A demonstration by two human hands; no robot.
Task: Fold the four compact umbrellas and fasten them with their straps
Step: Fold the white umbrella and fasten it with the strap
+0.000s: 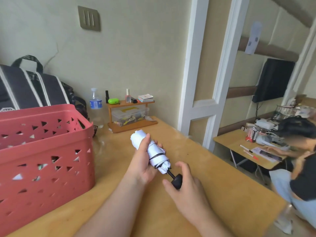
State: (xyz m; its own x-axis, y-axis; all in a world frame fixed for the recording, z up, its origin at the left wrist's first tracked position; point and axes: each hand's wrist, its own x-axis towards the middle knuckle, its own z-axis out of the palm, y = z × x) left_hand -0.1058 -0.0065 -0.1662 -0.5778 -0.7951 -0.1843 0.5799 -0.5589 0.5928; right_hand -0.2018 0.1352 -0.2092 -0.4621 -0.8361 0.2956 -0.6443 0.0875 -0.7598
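Nearest, the right hand [183, 185] cups the black handle [177, 181] of a white compact umbrella [153, 151], thumb and fingers curled loosely around it. At its ten o'clock, the left hand [145, 161] holds the rolled canopy in a closed grip above the wooden worktop [213, 194]. Farther off at nine o'clock stands a red plastic basket [42, 151], a water bottle [96, 106] beyond it.

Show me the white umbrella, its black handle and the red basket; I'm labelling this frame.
white umbrella [154, 149]: head view, rolled canopy.
black handle [177, 180]: head view, knob's top.
red basket [51, 158]: head view, front wall.
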